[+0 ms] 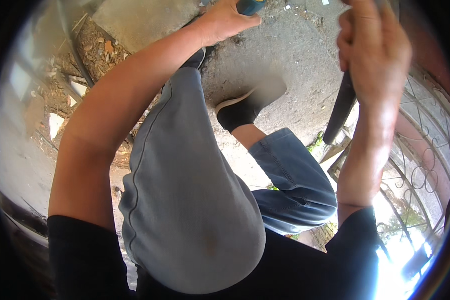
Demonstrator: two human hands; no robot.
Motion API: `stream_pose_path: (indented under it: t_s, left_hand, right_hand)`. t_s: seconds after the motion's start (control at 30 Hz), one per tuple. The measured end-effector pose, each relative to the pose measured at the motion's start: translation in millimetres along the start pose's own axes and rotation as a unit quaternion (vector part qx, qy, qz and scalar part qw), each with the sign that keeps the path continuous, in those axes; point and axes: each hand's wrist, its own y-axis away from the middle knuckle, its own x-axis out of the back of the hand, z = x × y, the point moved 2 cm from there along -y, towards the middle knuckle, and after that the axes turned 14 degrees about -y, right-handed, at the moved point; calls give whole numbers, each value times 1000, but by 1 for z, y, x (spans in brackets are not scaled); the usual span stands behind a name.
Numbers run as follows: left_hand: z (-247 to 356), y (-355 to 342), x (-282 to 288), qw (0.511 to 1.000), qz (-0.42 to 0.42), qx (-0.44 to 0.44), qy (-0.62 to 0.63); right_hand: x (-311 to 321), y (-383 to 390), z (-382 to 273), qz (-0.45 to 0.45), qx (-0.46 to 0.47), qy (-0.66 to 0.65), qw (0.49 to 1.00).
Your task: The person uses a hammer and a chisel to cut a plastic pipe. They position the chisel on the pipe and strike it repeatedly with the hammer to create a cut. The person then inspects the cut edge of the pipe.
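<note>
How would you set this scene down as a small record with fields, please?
Left hand: against a blue-green object, cut off by the top edge; full grip out of view
Right hand: closed around a dark handle; its upper end cannot be made out
Clothing: jeans, black sleeves
Footwear: black shoe with pale sole edge
Ground: concrete; dry leaves and pale fragments at left
Far right: scrolled metalwork

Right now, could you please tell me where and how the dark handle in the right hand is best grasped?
The dark handle is probably best gripped on its bare lower stretch, from the left: it is long and narrow there, while the right hand covers the part above and the forearm lies to the right.
</note>
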Motion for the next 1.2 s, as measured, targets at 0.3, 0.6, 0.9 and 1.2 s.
stream_pose_path:
  t_s: [0.3,0.6,0.9,1.2]
  left_hand:
    - [14,-8,3,998,20,-24,-60]
    - [16,-3,-11,992,-69,31,-104]
    - [16,-7,-22,997,-51,-12,-53]
    - [12,-9,-5,991,-13,13,-133]
  right_hand:
    - [-8,32,63,-23,47,84,995]
    - [8,19,93,4,61,156,986]
    - [6,27,109,-15,125,248,960]
    - [8,41,96,74,40,84,993]
